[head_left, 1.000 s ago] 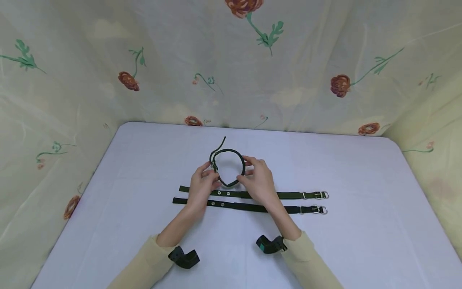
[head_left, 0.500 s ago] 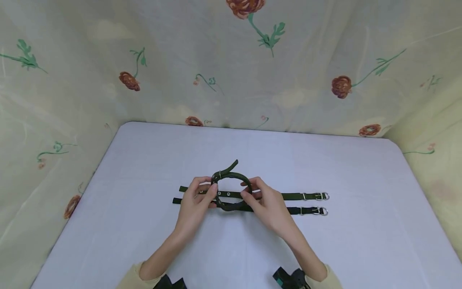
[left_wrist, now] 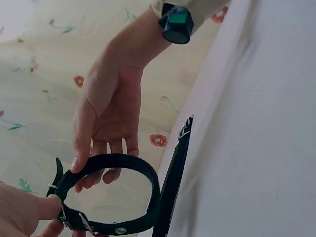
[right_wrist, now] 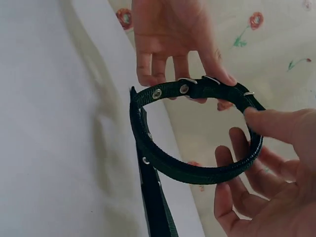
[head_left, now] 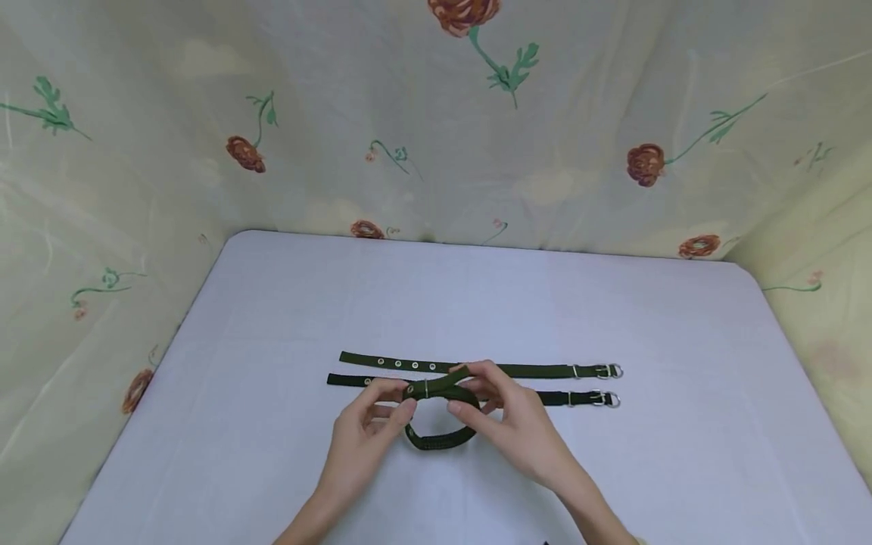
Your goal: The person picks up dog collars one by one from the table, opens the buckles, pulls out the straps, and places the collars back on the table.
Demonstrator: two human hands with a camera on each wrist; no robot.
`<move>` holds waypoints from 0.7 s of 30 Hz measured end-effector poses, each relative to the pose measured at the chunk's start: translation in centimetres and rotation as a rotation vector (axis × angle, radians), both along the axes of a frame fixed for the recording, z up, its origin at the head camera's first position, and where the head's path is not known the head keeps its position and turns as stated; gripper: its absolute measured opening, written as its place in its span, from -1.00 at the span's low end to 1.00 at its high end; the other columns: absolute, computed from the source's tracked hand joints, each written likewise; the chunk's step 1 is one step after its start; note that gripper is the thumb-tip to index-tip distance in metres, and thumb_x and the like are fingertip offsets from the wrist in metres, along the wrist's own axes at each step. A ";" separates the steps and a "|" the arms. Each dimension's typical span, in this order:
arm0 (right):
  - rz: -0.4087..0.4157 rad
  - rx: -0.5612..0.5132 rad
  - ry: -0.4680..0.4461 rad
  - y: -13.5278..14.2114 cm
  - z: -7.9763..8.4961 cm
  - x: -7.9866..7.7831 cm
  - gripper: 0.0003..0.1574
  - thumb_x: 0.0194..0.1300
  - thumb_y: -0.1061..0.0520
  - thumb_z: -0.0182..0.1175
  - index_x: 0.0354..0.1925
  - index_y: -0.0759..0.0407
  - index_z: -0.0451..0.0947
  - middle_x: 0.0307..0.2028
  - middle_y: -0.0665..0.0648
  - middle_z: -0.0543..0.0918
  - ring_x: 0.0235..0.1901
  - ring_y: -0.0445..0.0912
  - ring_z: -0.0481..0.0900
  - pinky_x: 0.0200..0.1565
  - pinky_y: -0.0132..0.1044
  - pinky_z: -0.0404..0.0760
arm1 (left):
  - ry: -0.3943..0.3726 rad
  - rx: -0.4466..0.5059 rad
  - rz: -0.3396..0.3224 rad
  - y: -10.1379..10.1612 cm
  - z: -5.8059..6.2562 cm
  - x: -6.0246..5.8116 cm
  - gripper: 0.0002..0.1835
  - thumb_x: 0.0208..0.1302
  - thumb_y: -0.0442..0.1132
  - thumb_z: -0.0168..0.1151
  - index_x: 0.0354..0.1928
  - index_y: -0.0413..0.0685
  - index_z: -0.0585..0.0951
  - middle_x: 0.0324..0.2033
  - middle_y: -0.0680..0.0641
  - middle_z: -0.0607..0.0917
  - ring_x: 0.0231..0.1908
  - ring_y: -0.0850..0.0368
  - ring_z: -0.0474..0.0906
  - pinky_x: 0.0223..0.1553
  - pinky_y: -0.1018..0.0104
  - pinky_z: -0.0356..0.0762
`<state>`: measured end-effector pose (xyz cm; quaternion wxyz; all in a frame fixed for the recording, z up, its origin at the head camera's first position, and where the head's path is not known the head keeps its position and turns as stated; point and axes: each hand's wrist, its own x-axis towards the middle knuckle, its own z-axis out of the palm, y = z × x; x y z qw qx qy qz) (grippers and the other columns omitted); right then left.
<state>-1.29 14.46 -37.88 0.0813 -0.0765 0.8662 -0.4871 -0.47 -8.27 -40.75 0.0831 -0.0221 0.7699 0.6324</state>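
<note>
A dark green pet collar (head_left: 443,441), buckled into a loop, is held between both hands over the table. My left hand (head_left: 361,439) grips its buckle side, thumb in front and fingers behind. On the opposite side my right hand (head_left: 511,424) pinches the band between thumb and fingers, near the loose strap end. Metal eyelets and the buckle show along the collar (right_wrist: 192,173) in the right wrist view. Beyond the hands a flat green collar (head_left: 538,371) lies stretched out, with a black collar (head_left: 555,398) parallel to it, partly hidden by the hands and the loop.
The table (head_left: 272,303) wears a smooth white cover, its rounded back corners close to a hanging flower-print cloth (head_left: 559,113). Cloth also hangs along the left and right sides. A small black camera (left_wrist: 177,24) sits on the right wrist.
Both hands have drawn the looped collar nearer to the body, from beyond the two flat collars to the near side. The loop has turned, showing its band and strap end more broadly.
</note>
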 end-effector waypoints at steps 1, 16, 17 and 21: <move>0.005 -0.015 0.005 0.0 0.0 0.2 -0.51 0.44 -0.12 0.44 0.26 -0.18 0.60 -0.06 -0.11 0.86 -0.15 -0.24 0.71 0.00 -0.32 0.68 | 0.015 -0.020 -0.009 0.1 0.0 0.2 -0.77 0.48 -0.02 0.42 0.08 0.17 0.72 0.02 -0.03 0.77 -0.09 0.14 0.71 -0.04 0.40 0.69; -0.005 -0.113 0.024 -0.1 -0.8 1.4 -0.64 0.41 -0.10 0.47 0.14 -0.28 0.71 -0.06 -0.19 0.86 -0.17 -0.26 0.74 -0.12 -0.34 0.64 | 0.130 -0.109 -0.092 1.2 0.0 0.7 -0.82 0.45 0.01 0.44 0.03 0.40 0.74 -0.07 0.20 0.80 -0.12 0.21 0.74 -0.08 0.38 0.69; -0.007 -0.116 0.027 -0.1 -0.9 1.4 -0.65 0.42 -0.10 0.46 0.14 -0.27 0.71 -0.05 -0.19 0.86 -0.18 -0.26 0.73 -0.13 -0.35 0.63 | 0.137 -0.121 -0.098 1.2 0.0 0.7 -0.83 0.45 0.01 0.44 0.02 0.41 0.73 -0.08 0.21 0.80 -0.12 0.21 0.74 -0.09 0.38 0.69; -0.009 -0.121 0.058 -0.2 -1.1 1.5 -0.69 0.45 -0.08 0.43 0.13 -0.24 0.71 -0.02 -0.19 0.85 -0.14 -0.27 0.75 -0.11 -0.36 0.65 | 0.153 -0.145 -0.122 1.3 0.1 0.6 -0.84 0.46 0.01 0.43 0.02 0.43 0.73 -0.10 0.23 0.80 -0.13 0.22 0.74 -0.10 0.39 0.69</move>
